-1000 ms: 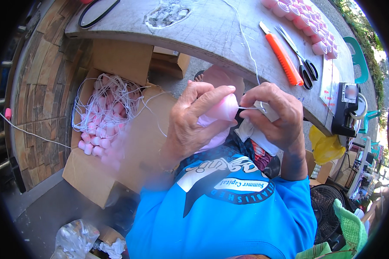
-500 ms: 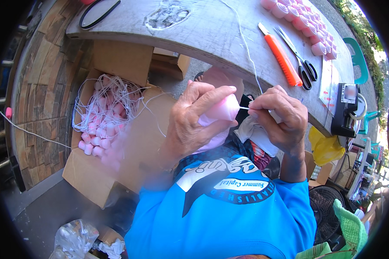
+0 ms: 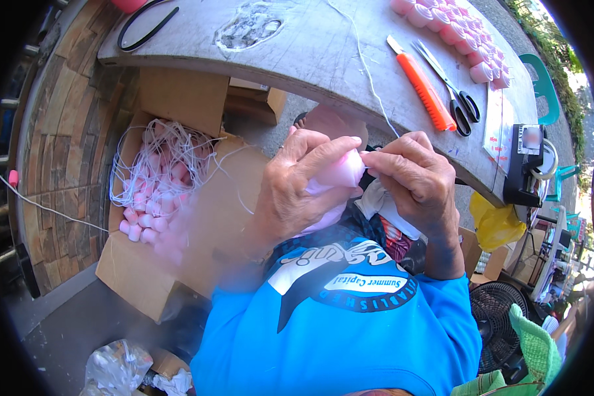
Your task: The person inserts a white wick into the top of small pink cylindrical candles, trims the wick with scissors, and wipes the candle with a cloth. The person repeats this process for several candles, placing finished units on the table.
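- Head view: the left hand [image 3: 297, 191] is curled close around a small pink cup-like piece [image 3: 340, 173], thumb and fingers wrapped over its body, so only its pale end shows past the fingertips.
- The right hand [image 3: 416, 181] is pinched nearly shut — thumb and forefinger meet at the pink piece's tip, touching it at about 3 o'clock of the left hand. Whether a string is caught in the pinch I cannot tell.
- The pink piece sits between both hands, near the picture's middle, above the blue shirt [image 3: 336, 323]. Its long axis runs roughly from 8 o'clock to 2 o'clock, the exposed end pointing toward the right hand.
- Beyond the hands, at 12 o'clock, lies the desk [image 3: 310, 46] — on it an orange utility knife [image 3: 422, 84] and scissors [image 3: 450, 92] side by side at about 1 o'clock, with a row of pink pieces [image 3: 459, 33] farther out.
- A white string [image 3: 369, 79] crosses the desk toward the hands.
- At 9 o'clock, a cardboard box [image 3: 178, 218] on the floor holds more pink pieces tangled in white string.
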`<state>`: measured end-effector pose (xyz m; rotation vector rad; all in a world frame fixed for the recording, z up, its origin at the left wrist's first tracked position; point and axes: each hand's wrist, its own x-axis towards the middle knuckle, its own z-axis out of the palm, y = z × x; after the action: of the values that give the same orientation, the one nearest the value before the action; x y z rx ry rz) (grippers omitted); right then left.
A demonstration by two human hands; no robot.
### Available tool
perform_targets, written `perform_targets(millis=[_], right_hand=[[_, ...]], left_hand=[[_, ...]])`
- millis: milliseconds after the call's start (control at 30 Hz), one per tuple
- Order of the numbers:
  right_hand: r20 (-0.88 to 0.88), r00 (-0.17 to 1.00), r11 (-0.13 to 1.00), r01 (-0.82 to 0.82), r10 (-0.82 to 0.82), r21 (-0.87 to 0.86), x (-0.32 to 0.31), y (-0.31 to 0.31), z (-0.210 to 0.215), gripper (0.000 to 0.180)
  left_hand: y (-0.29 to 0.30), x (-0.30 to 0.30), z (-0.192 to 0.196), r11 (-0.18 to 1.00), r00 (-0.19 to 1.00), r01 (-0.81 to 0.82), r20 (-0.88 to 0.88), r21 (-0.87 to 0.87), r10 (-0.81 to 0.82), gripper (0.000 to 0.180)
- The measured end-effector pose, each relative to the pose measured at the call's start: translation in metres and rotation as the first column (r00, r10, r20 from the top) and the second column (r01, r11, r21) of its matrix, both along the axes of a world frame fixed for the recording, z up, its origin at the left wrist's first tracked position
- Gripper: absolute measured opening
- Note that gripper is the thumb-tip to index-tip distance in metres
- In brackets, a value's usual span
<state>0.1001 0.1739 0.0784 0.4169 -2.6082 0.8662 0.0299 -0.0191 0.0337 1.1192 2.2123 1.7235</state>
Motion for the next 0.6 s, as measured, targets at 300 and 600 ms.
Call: perform_targets(millis=[300, 600], right_hand=[[0.021, 1.0, 0.997, 0.015, -0.014, -0.076, 0.003, 0.008, 0.001, 0.014], [-0.001, 1.0, 0.983, -0.023, 0.024, -0.183, 0.007, 0.006, -0.004, 0.027]], left_hand=[[0.002, 0.0, 0.005, 0.997, 1.0, -0.024, -0.008, -0.08, 0.023, 0.06], [-0.002, -0.008, 0.003, 0.987, 0.961, 0.153, 0.227, 0.043, -0.159, 0.067]])
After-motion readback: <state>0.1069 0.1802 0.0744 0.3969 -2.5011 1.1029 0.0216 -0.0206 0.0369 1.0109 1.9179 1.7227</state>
